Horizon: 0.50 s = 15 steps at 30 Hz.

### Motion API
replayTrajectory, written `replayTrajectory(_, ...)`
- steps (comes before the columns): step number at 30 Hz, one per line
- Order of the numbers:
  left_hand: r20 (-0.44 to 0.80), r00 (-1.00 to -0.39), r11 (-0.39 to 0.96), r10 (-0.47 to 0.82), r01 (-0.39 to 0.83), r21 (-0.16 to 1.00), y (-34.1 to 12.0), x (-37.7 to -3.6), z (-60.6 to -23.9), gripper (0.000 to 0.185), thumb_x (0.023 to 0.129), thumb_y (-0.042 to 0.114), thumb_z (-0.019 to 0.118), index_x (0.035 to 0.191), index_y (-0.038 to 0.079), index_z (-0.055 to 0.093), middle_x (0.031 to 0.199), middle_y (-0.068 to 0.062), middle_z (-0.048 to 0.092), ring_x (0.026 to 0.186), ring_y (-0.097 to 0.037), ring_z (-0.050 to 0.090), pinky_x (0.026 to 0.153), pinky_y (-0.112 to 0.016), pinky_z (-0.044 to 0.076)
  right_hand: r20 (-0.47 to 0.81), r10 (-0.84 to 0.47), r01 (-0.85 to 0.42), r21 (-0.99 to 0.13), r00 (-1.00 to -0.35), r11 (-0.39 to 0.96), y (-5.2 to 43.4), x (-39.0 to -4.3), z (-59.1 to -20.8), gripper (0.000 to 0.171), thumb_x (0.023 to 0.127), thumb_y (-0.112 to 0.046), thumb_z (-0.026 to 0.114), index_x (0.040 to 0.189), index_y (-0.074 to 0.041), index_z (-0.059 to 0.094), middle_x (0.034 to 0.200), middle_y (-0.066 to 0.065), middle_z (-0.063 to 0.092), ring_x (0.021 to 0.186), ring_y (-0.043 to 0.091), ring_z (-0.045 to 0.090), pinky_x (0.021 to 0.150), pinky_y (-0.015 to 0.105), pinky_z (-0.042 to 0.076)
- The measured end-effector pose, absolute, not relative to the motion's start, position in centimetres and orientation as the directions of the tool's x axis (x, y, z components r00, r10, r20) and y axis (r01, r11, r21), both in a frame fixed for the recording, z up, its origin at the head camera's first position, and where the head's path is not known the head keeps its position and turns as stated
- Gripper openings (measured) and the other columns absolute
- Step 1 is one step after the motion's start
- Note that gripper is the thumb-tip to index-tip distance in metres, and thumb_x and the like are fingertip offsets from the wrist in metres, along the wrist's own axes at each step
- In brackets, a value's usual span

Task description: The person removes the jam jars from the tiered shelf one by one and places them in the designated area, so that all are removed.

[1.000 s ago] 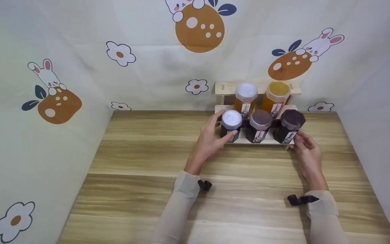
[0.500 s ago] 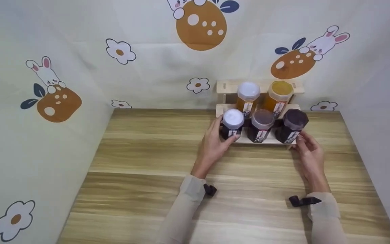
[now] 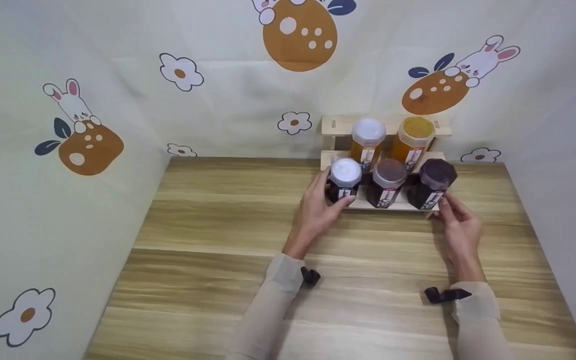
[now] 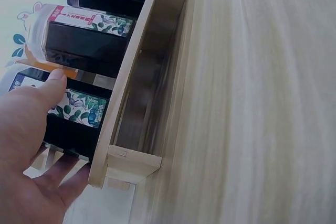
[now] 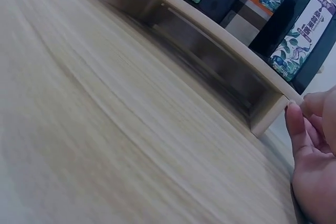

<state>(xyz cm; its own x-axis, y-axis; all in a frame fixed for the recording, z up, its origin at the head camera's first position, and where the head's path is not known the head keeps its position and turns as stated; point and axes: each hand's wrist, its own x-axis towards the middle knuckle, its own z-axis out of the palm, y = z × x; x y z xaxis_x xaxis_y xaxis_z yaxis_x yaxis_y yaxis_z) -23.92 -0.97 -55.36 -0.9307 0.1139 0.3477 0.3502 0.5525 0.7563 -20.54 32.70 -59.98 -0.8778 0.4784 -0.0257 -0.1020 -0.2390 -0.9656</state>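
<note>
A two-tier wooden rack point(image 3: 330, 158) carries several eight-sided jars in the head view. My left hand point(image 3: 315, 205) holds the front-left dark jar point(image 3: 346, 172), which has a white lid. Its thumb point(image 4: 56, 83) lies across the label, while the other fingers reach behind the jar by the rack's end. The right hand point(image 3: 461, 230) pinches the rack's front right corner, thumb point(image 5: 295, 121) against the wooden end piece. Just above those fingers stands a dark-lidded jar point(image 3: 438, 172). A brown-lidded jar point(image 3: 389, 175) stands upright between the two front ones.
On the tier behind are two amber jars, one with a white lid point(image 3: 368, 131) and one with a yellow lid point(image 3: 417, 129). A patterned cloth wall point(image 3: 228, 110) rises behind the rack. The wood-grain table point(image 3: 208, 210) spreads to the left and front.
The left hand has slid slightly lower on the white-lidded jar, its thumb now nearer the jar's base. The right hand keeps its place at the rack's corner. The head view has shifted a little.
</note>
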Motion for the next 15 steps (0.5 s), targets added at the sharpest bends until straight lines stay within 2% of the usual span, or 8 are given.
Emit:
replayTrajectory(9, 0.357, -0.932, 0.552, 0.063, 0.330, 0.766, -2.9, -23.4, -55.1, 0.096, 0.087, 0.046, 0.090, 0.163, 0.009, 0.044, 0.154, -0.013, 0.061, 0.132, -0.029, 0.069, 0.110, -0.036, 0.059, -0.020, 0.505, -0.057, -0.989, -0.863, -0.138, 32.9, -20.7, -60.2, 0.040, 0.101, -0.010, 0.076, 0.137, 0.007, 0.070, 0.099, -0.014, 0.082, 0.079, 0.003, 0.074, 0.074, 0.014, 0.061)
replayTrajectory(15, 0.346, -0.938, 0.438, -0.004, 0.309, 0.844, -5.1, -23.2, -54.0, 0.099, 0.087, 0.044, 0.090, 0.165, 0.009, 0.041, 0.158, -0.015, 0.056, 0.135, -0.031, 0.066, 0.108, -0.029, 0.059, -0.047, 0.507, -0.044, -0.985, -0.861, -0.166, 32.9, -20.6, -60.2, 0.041, 0.101, -0.011, 0.076, 0.138, 0.004, 0.070, 0.101, -0.015, 0.082, 0.079, 0.003, 0.074, 0.075, 0.015, 0.062)
